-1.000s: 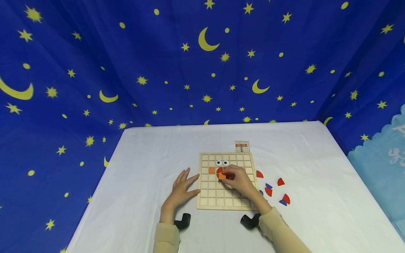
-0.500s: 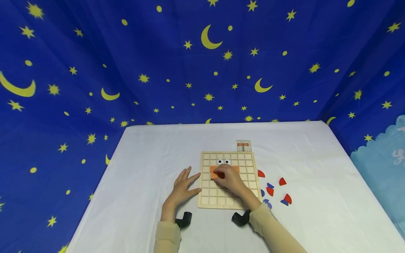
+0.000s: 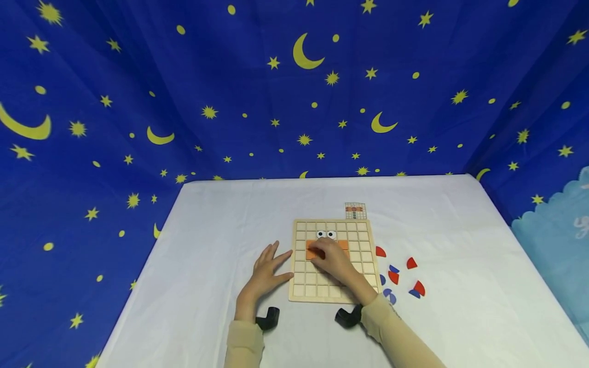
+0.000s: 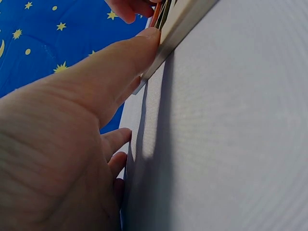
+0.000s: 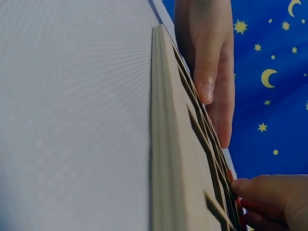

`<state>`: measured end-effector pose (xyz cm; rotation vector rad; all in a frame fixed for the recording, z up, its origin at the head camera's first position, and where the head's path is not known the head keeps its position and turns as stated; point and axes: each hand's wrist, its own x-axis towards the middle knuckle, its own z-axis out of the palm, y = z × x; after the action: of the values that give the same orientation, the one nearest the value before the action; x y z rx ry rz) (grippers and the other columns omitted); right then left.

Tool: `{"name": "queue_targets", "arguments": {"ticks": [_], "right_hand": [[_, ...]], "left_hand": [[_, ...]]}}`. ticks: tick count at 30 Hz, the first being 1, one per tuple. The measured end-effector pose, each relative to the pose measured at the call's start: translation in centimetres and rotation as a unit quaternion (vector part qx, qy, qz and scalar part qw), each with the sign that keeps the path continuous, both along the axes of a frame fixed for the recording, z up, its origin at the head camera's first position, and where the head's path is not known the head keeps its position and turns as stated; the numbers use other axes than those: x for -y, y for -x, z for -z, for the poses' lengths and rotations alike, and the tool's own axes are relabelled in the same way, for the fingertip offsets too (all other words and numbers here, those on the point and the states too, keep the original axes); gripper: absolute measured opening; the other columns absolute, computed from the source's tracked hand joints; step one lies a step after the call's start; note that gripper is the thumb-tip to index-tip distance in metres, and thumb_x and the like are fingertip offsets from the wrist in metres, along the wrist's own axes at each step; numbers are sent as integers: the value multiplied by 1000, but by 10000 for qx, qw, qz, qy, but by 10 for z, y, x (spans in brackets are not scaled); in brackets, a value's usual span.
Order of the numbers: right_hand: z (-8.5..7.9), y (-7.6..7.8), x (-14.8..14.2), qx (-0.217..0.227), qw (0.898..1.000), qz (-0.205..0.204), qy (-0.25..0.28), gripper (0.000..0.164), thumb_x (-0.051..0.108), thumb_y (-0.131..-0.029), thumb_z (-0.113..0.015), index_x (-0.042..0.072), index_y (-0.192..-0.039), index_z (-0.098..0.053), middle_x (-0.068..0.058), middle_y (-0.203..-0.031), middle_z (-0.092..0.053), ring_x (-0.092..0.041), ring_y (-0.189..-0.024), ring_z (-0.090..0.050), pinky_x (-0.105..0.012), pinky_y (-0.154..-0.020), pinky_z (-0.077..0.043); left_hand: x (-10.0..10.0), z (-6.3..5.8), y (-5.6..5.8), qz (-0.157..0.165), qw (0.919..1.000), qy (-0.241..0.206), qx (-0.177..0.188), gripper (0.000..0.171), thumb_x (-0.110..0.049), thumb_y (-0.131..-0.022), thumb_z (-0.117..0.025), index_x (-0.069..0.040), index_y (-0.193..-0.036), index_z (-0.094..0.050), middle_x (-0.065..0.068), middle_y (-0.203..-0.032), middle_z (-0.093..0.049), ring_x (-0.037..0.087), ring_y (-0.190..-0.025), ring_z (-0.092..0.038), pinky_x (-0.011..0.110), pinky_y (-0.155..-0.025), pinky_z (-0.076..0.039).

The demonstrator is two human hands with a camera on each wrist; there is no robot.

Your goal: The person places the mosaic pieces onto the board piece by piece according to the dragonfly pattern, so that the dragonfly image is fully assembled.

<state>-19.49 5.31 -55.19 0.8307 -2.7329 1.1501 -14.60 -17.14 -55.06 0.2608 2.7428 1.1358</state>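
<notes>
A wooden grid board lies on the table. My left hand rests beside it with fingers spread; its thumb and a fingertip meet the board's left edge. Over the middle of the grid, my right hand has curled fingers and pinches an orange square tile at a cell left of centre. Directly above that tile is another orange tile, and a further orange tile shows right of the hand. Two round eye pieces sit above. The hand hides the centre cells, including the red pieces there.
A small pattern card lies behind the board's back right corner. Red quarter-round pieces and blue rounded pieces are scattered to the right. Black wrist-worn devices sit by both wrists. A starry blue curtain surrounds the table.
My right hand has moved left across the board with the orange tile and lowered it to a cell under the left orange tile. The left hand stays at the board's edge.
</notes>
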Motion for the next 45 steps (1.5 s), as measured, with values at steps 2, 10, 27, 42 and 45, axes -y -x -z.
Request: {"name": "queue_targets", "arguments": {"ticks": [2,10,27,42,45], "right_hand": [[1,0,0,25,10000,-3,17,27,9,-80,-73,5,-106,-69,-5,-98,-68,-17,-90,-61,-35,-79,-53],[-4,-2,-4,146,9993,3,353,23,7,-82,-71,5,-105,-69,-6,-100,-68,-20,-94,-62,-37,-84,-53],[-11,-7,-90,-260,9935,914,630,23,-1,-83,-68,-3,-106,-67,-13,-99,-67,-28,-88,-67,-35,-75,-58],[-9,2,-156,626,9890,1303,-302,35,0,-81,-68,-4,-115,-63,-20,-110,-66,-38,-105,-61,-53,-92,-49],[-9,2,-161,743,9897,1197,-251,37,2,-80,-68,-3,-116,-63,-20,-113,-65,-38,-108,-61,-54,-94,-48]], "left_hand": [[0,0,0,7,10000,-3,-10,58,-33,-84,-71,-16,-137,-52,18,-158,-21,40,-147,-10,64,-115,-11],[0,-1,-1,-4,10000,25,33,58,-33,-84,-70,-17,-137,-52,17,-159,-20,40,-147,-10,64,-115,-10],[-1,-2,-1,-40,10000,25,80,59,-33,-84,-71,-17,-138,-51,16,-159,-19,40,-147,-9,64,-115,-8],[-1,1,0,-15,10000,76,57,60,-34,-84,-71,-17,-138,-51,17,-159,-19,40,-147,-9,64,-115,-9],[-2,0,0,-32,10000,52,58,60,-34,-84,-71,-17,-138,-52,17,-159,-19,40,-147,-9,64,-115,-9]]}}
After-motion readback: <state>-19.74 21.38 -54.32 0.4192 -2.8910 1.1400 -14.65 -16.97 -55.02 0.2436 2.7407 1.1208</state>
